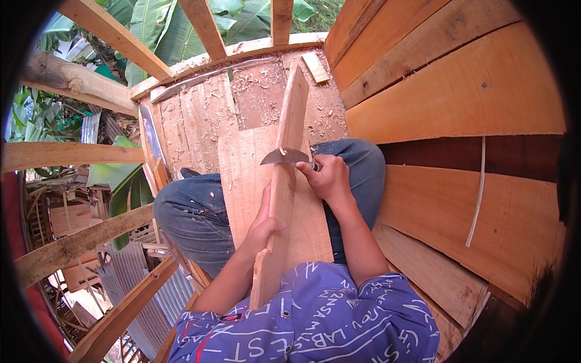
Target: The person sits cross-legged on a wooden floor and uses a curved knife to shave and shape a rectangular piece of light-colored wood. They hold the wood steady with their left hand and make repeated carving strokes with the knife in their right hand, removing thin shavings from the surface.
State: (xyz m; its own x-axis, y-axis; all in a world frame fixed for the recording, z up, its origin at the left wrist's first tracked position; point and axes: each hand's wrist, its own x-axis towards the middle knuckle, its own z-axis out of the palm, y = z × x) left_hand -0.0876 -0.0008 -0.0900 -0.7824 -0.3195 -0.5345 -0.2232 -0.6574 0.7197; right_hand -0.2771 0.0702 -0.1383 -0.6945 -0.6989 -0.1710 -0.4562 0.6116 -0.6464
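Note:
A narrow wooden plank [292, 115] stands on edge along my middle, its near end against my shirt and its far end pointing away. My left hand [264, 227] grips its lower part from the left side, fingers along the face and thumb over the edge. In my right hand [330, 176] is a knife [282, 157], fist closed round the handle. The curved blade lies across the plank's upper edge, with a small pale shaving curled on it. Under the plank, a wide flat board [242, 160] rests across my lap between my bent knees.
Wood shavings [260, 85] litter the plank floor ahead, with a small offcut [315, 67] near the far edge. A plank wall [448, 91] rises at my right. Open wooden rails [85, 239] stand at the left, with corrugated metal sheets [130, 290] below and banana leaves [163, 36] beyond.

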